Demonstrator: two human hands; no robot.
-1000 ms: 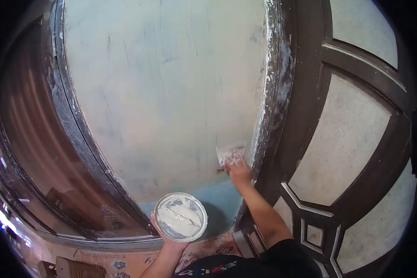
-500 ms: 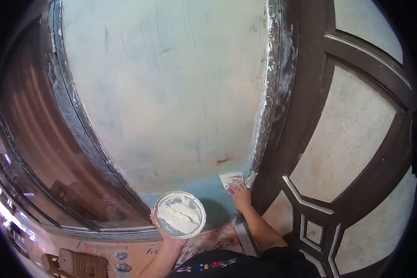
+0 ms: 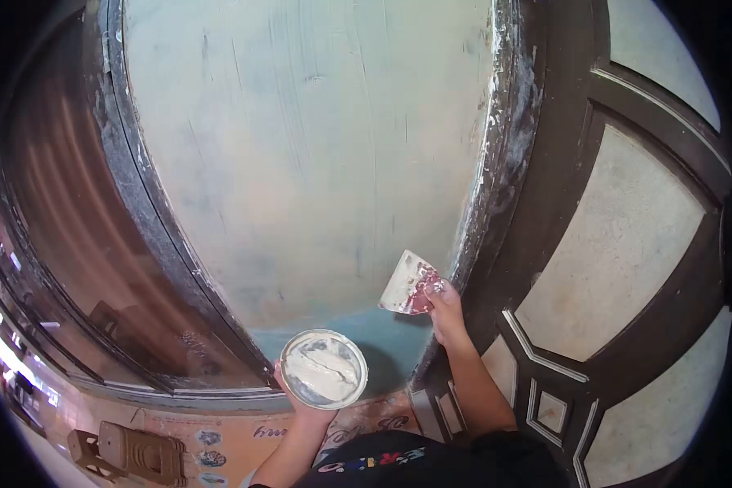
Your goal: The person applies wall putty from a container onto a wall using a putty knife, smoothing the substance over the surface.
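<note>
My left hand (image 3: 307,411) supports a round tub (image 3: 365,376) from below and the side; its fingers are mostly hidden behind it. White putty (image 3: 327,370) lies inside, with a crack-like line across its surface. In my right hand (image 3: 446,313) is a putty knife (image 3: 409,286) with a red, putty-smeared part under the fingers. Its wide blade is coated white and points to the upper left, in front of the wall (image 3: 317,203). Pale filler covers most of this wall, with a bluish strip along the bottom.
A dark frame with flaking white paint (image 3: 496,122) edges the wall on the right, beside a brown panelled door (image 3: 561,187). Left stands a window with a reddish curtain (image 3: 65,187). Brown plastic stools (image 3: 138,451) and a printed banner (image 3: 244,451) lie below.
My right hand has raised the putty knife from the low bluish strip and turned its blade leftward. The tub stays near the same place. The view has shifted slightly.
</note>
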